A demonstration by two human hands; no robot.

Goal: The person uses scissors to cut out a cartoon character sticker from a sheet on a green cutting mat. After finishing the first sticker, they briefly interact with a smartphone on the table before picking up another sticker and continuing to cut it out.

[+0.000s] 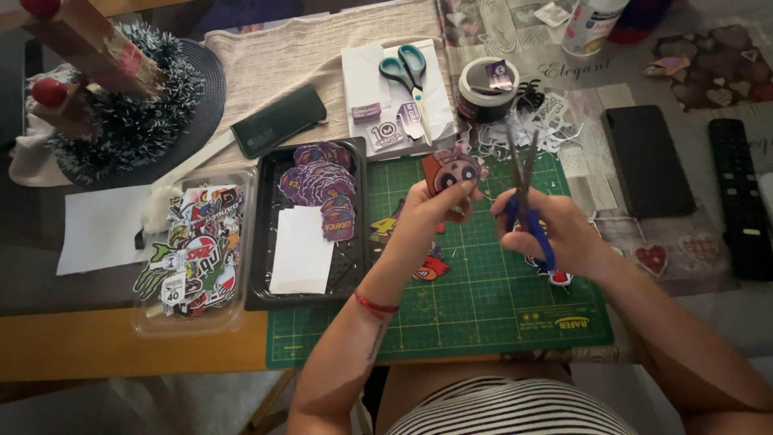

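Over a green cutting mat (483, 298), clear tray of stickers (196, 251) far left, black tray (262, 242) beside it, left hand (431, 211) pinching a round cartoon sticker (452, 171), right hand (547, 229) gripping blue-handled scissors (523, 189) with blades parted, black phone (646, 161) right.

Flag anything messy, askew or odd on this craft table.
Only one thing: a heap of white paper offcuts lies loose past the green cutting mat's far edge. Otherwise, cut stickers sit sorted in the black tray; nothing looks damaged.
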